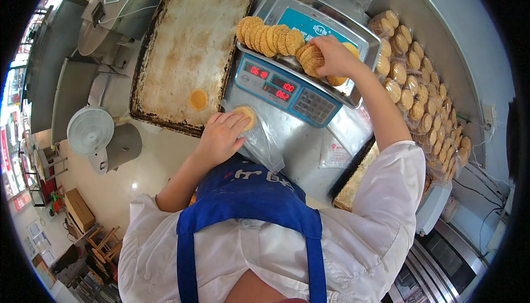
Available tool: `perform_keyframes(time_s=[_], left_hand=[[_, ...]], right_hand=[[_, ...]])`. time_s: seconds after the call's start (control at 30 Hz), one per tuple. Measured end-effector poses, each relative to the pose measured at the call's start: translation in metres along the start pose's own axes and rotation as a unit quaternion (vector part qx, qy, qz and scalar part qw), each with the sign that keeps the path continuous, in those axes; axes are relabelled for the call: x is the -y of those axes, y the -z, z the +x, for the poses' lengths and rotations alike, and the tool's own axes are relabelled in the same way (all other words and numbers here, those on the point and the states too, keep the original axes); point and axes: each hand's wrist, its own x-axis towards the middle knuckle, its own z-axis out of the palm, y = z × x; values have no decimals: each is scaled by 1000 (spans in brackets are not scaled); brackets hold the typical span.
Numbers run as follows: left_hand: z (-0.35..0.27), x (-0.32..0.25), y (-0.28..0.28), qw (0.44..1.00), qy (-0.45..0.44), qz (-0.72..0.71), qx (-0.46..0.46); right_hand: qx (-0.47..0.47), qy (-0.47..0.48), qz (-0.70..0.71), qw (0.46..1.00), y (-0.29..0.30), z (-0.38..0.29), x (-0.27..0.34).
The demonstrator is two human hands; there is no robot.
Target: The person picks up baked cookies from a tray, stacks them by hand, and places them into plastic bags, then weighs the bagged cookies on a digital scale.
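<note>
My right hand (336, 57) reaches over the steel pan (285, 2) of a digital scale (265, 83), its fingers closed around a short run of sesame-coated biscuits (310, 60). A longer overlapping row of round biscuits (265, 35) lies along the pan's front left. More biscuits (337, 80) partly show under and beside that hand. At the table edge my left hand (221, 135) grips a round biscuit (247, 117) at a clear plastic bag (267, 145); whether others sit beneath it is hidden. The scale's red display is lit.
A worn baking tray (182, 33) at left bears one biscuit (198, 99). Bagged biscuits (414, 83) are piled along the right wall. Flat plastic bags (337, 149) lie right of the scale, near another tray (356, 178). A white fan (90, 130) stands beyond the table at left.
</note>
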Motion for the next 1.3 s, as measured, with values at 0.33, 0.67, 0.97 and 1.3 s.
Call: perform_keyframes(time_s=[0.33,0.67,0.97,1.3], left_hand=[[9,-61,-6,987,-95,-130,-2],[5,-109,-56,940,-124,138,287],[-4,-104,-74,963,-167,118,174],[-12,-103,-64,964,-166,59,198]], right_hand=[[-316,-137,73,936,-29,-119,68],[-194,-376,857,294,-256,-255,191],[-178,-333,726,575,-272,-212,207],[-193,-232,709,637,-296,-93,201]])
